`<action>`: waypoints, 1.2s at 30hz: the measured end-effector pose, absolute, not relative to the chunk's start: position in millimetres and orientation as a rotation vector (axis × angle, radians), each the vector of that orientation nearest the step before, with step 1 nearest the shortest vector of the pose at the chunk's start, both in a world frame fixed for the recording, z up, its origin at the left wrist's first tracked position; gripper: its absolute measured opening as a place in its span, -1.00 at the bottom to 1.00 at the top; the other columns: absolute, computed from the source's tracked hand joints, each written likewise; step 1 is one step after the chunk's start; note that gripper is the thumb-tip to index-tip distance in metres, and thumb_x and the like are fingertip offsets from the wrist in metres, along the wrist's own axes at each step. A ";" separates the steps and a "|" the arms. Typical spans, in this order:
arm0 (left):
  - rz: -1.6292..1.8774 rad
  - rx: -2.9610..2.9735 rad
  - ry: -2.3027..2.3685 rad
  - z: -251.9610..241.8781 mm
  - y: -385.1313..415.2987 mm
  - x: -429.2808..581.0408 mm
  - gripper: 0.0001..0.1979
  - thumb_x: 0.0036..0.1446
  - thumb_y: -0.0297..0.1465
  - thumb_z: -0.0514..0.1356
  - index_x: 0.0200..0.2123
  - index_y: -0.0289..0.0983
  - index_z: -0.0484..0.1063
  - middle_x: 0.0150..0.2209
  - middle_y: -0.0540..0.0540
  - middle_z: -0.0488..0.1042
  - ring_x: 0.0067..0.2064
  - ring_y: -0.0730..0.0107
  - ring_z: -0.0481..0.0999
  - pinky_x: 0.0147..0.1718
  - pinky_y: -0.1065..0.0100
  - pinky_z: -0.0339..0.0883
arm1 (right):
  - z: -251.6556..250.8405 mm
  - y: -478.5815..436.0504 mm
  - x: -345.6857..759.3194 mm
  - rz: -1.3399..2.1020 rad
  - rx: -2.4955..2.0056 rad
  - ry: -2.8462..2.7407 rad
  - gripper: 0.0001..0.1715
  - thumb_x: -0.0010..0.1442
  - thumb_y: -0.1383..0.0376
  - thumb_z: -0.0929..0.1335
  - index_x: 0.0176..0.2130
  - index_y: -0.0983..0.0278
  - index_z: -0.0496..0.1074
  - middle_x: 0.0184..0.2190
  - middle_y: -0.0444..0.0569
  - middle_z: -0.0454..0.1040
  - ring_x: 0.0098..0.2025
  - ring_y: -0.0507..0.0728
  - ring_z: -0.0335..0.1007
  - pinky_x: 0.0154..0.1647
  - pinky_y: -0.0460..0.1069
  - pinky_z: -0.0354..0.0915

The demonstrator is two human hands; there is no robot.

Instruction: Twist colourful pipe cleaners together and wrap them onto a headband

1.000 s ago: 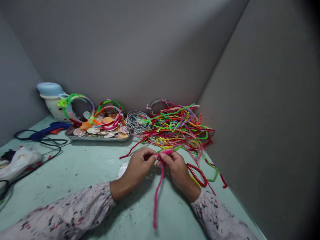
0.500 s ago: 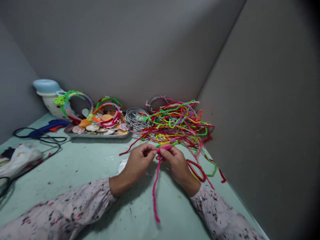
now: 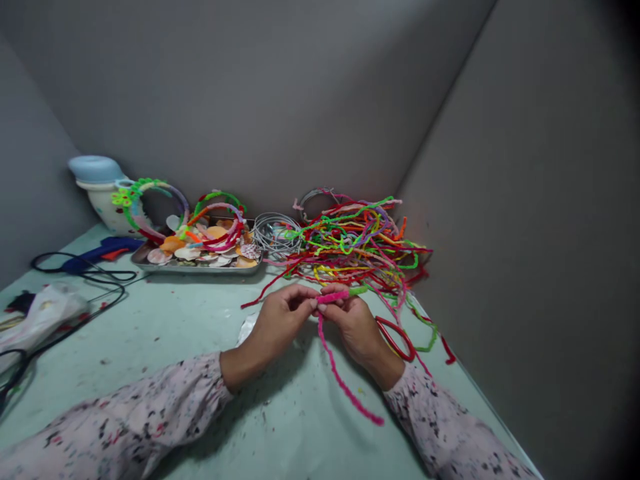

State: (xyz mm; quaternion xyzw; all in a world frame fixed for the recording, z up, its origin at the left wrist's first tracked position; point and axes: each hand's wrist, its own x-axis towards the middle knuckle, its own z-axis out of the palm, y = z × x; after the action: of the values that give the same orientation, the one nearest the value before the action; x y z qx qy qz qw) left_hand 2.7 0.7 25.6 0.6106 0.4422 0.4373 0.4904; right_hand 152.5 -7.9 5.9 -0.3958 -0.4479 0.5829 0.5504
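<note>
My left hand (image 3: 283,323) pinches the end of a short band wrapped in pink and green pipe cleaner (image 3: 334,297). Close beside it, my right hand (image 3: 361,337) is closed, its thumb and fingers pressed on the same band where the pink winding lies. From between the fingertips a loose pink pipe cleaner tail (image 3: 345,385) hangs toward me and bends to the right. The green end of the band sticks out past my right fingers. What the band is wound around is hidden.
Behind my hands lies a tangled heap of coloured pipe cleaners (image 3: 357,233), beside grey wire coils (image 3: 276,233). A metal tray (image 3: 200,270) holds shells and wrapped hoops. At left are a blue glue gun (image 3: 83,261), a lidded cup (image 3: 103,197) and a plastic bag (image 3: 47,313). A red ring (image 3: 395,339) lies at right.
The pink tail has swung from hanging straight down to slanting right. The band has turned slightly, showing more pink along its top. Both hands stay nearly in place.
</note>
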 end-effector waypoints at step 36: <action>1.177 1.907 1.144 30.7 -3.2 -2.6 -0.84 0.17 -0.45 0.10 -0.25 -0.24 0.49 -0.29 -0.03 0.54 -0.27 0.41 0.51 -0.27 0.43 0.34 | 19.6 -15.6 144.3 1.505 -0.901 -0.874 -0.73 0.01 0.13 0.46 -0.42 0.29 0.49 -0.50 -0.09 0.48 -0.50 -0.02 0.29 -0.47 -0.11 0.21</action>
State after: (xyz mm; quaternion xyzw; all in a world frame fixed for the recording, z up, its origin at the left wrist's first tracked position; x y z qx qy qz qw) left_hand -2.6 -3.2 30.7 0.7211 0.4328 0.4451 0.3077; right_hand 144.3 -15.6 19.6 -0.3820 -0.3702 0.6379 0.5569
